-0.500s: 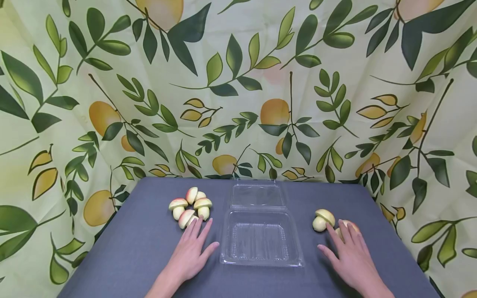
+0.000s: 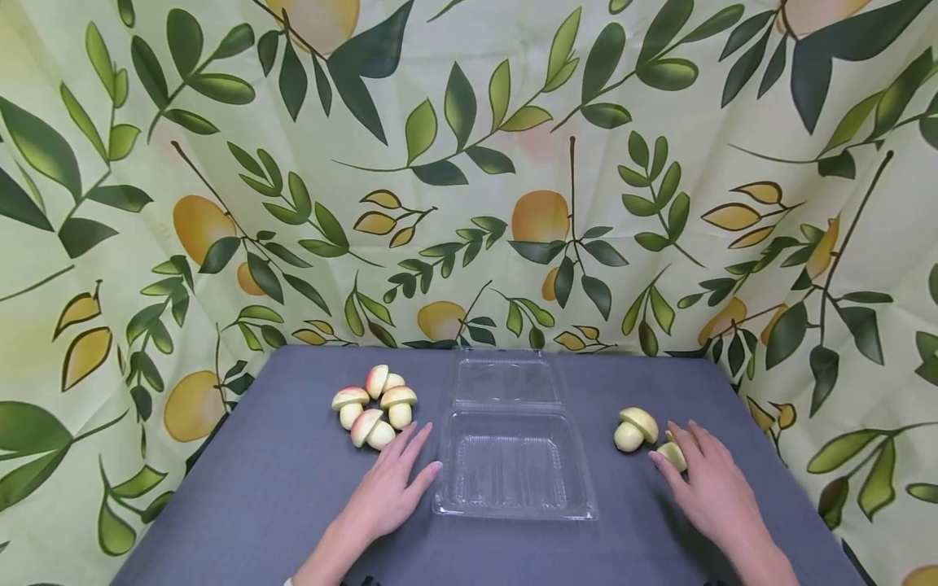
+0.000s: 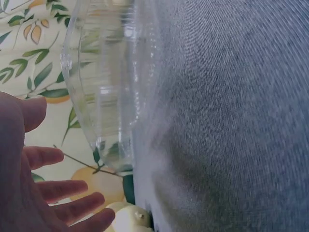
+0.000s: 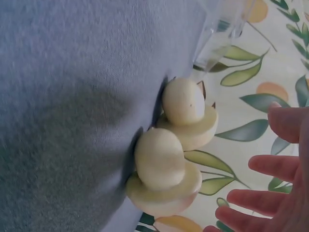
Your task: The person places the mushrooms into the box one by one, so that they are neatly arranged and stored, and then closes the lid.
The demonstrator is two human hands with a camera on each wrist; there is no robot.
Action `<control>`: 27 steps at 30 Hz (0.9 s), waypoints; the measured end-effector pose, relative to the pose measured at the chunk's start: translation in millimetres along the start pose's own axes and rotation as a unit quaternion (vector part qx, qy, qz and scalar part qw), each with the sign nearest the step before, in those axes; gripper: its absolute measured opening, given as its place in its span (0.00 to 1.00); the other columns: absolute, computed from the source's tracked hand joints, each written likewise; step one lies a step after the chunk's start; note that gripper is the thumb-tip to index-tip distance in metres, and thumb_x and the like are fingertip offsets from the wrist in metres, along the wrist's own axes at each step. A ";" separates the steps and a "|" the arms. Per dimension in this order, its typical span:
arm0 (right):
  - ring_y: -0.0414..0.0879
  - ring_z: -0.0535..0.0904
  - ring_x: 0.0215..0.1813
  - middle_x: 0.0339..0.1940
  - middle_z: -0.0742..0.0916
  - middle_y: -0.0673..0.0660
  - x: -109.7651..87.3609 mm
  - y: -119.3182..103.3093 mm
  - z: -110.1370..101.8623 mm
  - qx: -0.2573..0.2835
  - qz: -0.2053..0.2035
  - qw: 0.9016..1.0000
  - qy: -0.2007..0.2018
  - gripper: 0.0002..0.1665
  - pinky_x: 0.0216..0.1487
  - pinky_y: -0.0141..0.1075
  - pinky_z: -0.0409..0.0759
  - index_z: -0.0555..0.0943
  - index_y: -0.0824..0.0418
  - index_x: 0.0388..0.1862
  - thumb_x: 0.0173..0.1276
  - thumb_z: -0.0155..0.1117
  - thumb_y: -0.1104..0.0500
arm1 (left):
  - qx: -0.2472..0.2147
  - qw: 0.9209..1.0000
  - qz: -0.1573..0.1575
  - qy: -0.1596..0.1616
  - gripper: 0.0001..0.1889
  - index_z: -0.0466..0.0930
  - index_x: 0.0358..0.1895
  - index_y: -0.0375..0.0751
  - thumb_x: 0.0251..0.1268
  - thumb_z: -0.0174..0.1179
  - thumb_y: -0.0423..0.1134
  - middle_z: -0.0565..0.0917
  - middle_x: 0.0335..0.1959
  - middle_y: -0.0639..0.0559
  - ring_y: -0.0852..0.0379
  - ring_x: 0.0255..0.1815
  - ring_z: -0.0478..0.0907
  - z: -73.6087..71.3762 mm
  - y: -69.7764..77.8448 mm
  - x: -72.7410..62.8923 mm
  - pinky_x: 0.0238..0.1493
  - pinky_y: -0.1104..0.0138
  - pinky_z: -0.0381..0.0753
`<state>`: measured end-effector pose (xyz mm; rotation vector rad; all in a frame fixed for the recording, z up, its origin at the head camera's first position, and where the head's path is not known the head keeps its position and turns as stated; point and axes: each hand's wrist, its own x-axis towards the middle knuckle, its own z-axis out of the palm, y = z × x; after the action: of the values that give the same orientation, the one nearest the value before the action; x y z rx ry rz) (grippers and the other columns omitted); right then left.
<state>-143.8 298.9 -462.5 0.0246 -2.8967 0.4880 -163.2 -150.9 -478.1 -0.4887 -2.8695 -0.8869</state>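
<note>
My left hand (image 2: 384, 492) hovers with fingers spread between a cluster of several toy mushrooms (image 2: 371, 430) and a clear plastic clamshell box (image 2: 516, 518). In the left wrist view, its fingers (image 3: 77, 208) are apart with nothing in them, and a pale mushroom (image 3: 129, 218) shows just past the fingertips. My right hand (image 2: 714, 488) is at the right, its fingers extended and partly covering one mushroom (image 2: 672, 457). Another mushroom (image 2: 636, 430) lies just left of that one. In the right wrist view, both mushrooms (image 4: 160, 157) rest on the table, apart from the fingers.
The clamshell's lid (image 2: 506, 382) lies folded back toward the rear of the grey table (image 2: 242, 496). Behind the table and along both sides hangs a cloth (image 2: 469, 203) printed with leaves and fruit.
My left hand has shifted slightly right, away from the front mushroom of the cluster. The right hand has moved right, uncovering the stem of the mushroom beside it.
</note>
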 end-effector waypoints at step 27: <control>0.80 0.62 0.65 0.68 0.67 0.79 23.3 25.6 -3.1 0.051 0.075 0.995 -0.042 0.43 0.46 0.79 0.66 0.67 0.71 0.72 0.79 0.47 0.35 | -0.186 0.982 0.013 -0.026 0.30 0.66 0.75 0.41 0.78 0.55 0.51 0.72 0.69 0.40 0.43 0.60 0.79 17.3 2.6 22.3 0.53 0.54 0.83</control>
<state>-167.3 324.5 -463.1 -0.1618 -2.9668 0.6763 -183.3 -133.0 -486.8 -0.5862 -2.7362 -1.4357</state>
